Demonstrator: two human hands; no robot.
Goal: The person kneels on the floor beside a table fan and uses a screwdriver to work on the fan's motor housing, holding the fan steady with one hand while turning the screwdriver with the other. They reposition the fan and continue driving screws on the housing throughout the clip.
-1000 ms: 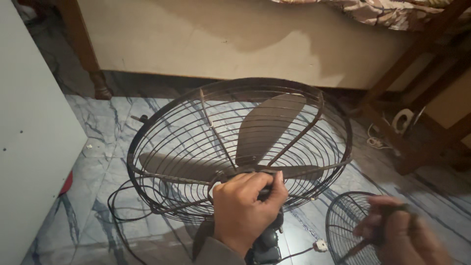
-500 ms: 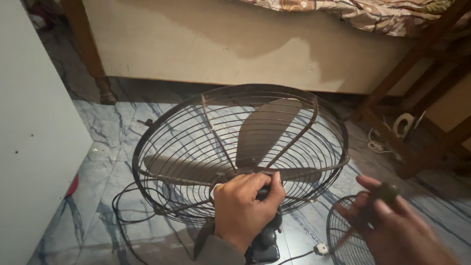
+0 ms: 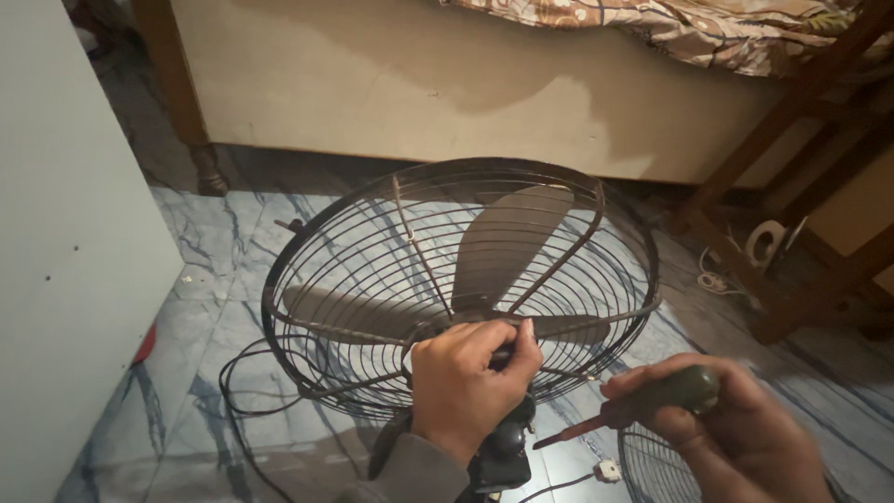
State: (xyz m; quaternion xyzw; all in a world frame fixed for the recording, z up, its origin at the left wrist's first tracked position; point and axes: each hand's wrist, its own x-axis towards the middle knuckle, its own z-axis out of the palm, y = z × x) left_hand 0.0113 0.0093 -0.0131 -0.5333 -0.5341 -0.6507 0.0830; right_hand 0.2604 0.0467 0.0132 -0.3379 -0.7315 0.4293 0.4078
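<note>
My left hand (image 3: 470, 377) is clamped on the hub at the back of the dark round wire fan cage (image 3: 461, 279), which stands tilted on the blue-veined marble floor (image 3: 223, 279) in front of me, its grey blades (image 3: 507, 247) showing through the wires. My right hand (image 3: 736, 433) is closed around a dark-handled screwdriver (image 3: 633, 405), just right of the left, its reddish shaft pointing left toward the hub. A second wire grille (image 3: 652, 466) lies near right on the floor. A black cord (image 3: 237, 391) loops left. A cream bed base (image 3: 447, 84) runs along the far side.
</note>
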